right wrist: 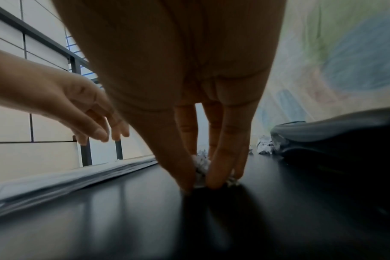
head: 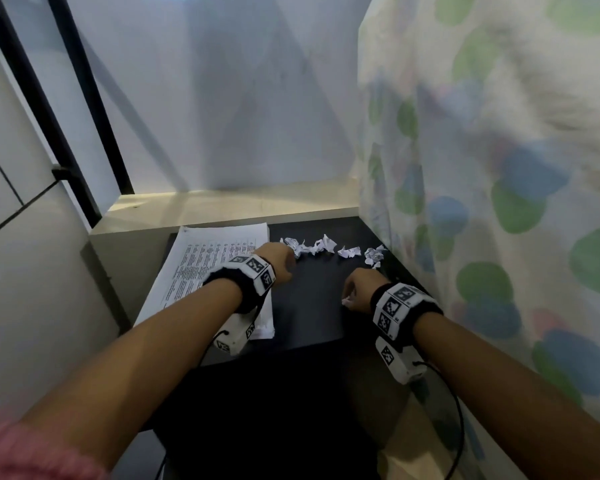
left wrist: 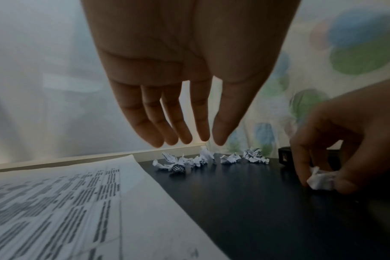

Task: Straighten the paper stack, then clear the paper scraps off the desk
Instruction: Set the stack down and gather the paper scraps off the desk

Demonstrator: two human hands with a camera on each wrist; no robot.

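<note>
A stack of printed paper (head: 208,271) (left wrist: 67,202) lies on the left of the black desk (head: 309,306). Several crumpled paper scraps (head: 312,247) (left wrist: 189,161) sit in a row near the desk's back edge. My left hand (head: 279,263) (left wrist: 185,139) hovers over the desk just short of the leftmost scraps, fingers straight and empty. On the desk's right, my right hand (head: 355,289) (right wrist: 200,177) pinches a small crumpled scrap (left wrist: 322,179) (right wrist: 200,163) against the desk with thumb and fingertips.
A spotted curtain (head: 482,202) hangs along the desk's right side. A pale wooden ledge (head: 222,206) and a white wall close the back. A dark object (right wrist: 334,140) (left wrist: 285,155) lies at the desk's right edge, by the rightmost scrap (head: 374,256).
</note>
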